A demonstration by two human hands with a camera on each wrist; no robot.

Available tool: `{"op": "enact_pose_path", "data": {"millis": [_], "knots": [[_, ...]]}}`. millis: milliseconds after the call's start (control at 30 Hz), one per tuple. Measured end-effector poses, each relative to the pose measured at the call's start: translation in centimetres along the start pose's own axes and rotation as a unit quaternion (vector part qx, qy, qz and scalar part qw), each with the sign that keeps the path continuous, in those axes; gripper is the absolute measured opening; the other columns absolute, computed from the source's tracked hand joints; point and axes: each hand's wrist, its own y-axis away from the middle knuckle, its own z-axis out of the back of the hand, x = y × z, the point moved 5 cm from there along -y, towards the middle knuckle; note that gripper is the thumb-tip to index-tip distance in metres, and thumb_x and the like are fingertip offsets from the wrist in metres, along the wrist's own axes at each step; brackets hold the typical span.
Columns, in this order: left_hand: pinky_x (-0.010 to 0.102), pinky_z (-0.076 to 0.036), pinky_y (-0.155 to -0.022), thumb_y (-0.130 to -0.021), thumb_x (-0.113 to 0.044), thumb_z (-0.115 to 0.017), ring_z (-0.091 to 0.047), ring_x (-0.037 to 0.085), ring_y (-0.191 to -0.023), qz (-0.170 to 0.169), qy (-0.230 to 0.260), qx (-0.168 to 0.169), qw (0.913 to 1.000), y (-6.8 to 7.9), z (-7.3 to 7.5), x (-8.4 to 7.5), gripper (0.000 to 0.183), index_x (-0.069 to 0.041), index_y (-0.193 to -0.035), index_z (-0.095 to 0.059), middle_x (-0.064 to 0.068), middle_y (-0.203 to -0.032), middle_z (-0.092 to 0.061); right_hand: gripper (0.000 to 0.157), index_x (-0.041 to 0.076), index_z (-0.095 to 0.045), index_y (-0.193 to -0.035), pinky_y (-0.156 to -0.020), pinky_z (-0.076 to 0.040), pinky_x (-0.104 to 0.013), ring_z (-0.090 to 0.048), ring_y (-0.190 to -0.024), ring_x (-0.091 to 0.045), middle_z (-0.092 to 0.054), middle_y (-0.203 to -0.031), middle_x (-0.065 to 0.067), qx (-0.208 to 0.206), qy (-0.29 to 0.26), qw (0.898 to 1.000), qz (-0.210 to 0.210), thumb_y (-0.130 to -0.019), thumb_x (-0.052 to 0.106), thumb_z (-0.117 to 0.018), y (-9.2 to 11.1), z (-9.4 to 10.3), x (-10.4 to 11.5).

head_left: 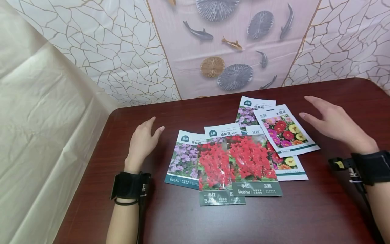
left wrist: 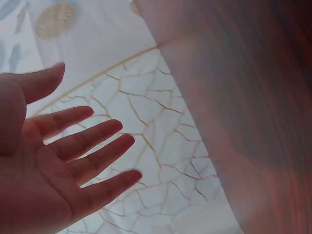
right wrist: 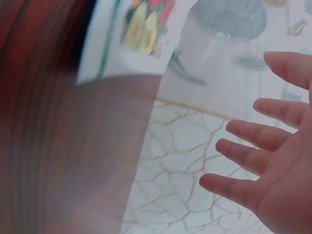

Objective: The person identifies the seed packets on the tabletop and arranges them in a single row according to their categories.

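Note:
Several flower seed packets lie overlapping on the dark red wooden table (head_left: 170,217). Two with red flowers, a left one (head_left: 214,169) and a right one (head_left: 253,159), are at the front. Purple-flower packets show at the left (head_left: 182,159) and the back (head_left: 246,115). A packet with multicoloured flowers (head_left: 286,130) lies tilted on top at the right, partly covering another of its kind (head_left: 292,167). My left hand (head_left: 142,140), fingers spread, is left of the packets and holds nothing. To their right, my right hand (head_left: 335,122) is also empty, its fingers extended near the tilted packet.
A patterned cloth (head_left: 231,51) with fish and round leaf shapes hangs behind the table. Pale fabric (head_left: 45,135) drapes along the left side. Each wrist wears a black strap, the left (head_left: 129,185) and the right (head_left: 370,167), with a cable running from it.

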Motion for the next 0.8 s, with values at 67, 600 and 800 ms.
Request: {"op": "enact_pose_path", "data": {"millis": [67,600,800], "knots": [[0.052,-0.035,-0.095,-0.092,-0.031,-0.054,-0.042,0.037,-0.120,0.000,0.017,-0.020,0.9997,0.2,0.3,-0.5,0.054,0.000,-0.135,-0.042,0.022,-0.132,-0.046,0.064,-0.002,-0.022,-0.143,-0.095,-0.022,-0.064,-0.026,-0.124,-0.050,-0.028,-0.137,-0.033,-0.009,-0.003,1.000,0.002,-0.094,0.029,-0.050,0.1,0.2,0.6],[0.037,-0.048,-0.078,-0.090,-0.025,-0.059,-0.060,0.024,-0.093,-0.098,0.117,0.056,0.9866,2.4,-2.5,-8.9,0.038,-0.003,-0.121,-0.057,0.013,-0.106,-0.063,0.048,-0.002,-0.051,-0.122,-0.078,-0.041,-0.051,-0.048,-0.103,-0.038,-0.052,-0.117,-0.026,0.044,-0.101,0.993,-0.039,-0.092,0.035,-0.053,1.2,-1.0,5.7],[0.029,-0.049,-0.075,-0.090,-0.028,-0.060,-0.060,0.017,-0.091,-0.126,0.192,0.171,0.9582,4.0,-4.8,-11.9,0.040,-0.004,-0.122,-0.056,0.007,-0.104,-0.064,0.044,-0.004,-0.048,-0.125,-0.065,-0.051,-0.031,-0.062,-0.083,-0.025,-0.061,-0.107,-0.023,0.126,-0.182,0.974,-0.049,-0.095,0.028,-0.050,1.3,-2.4,6.5]]}}
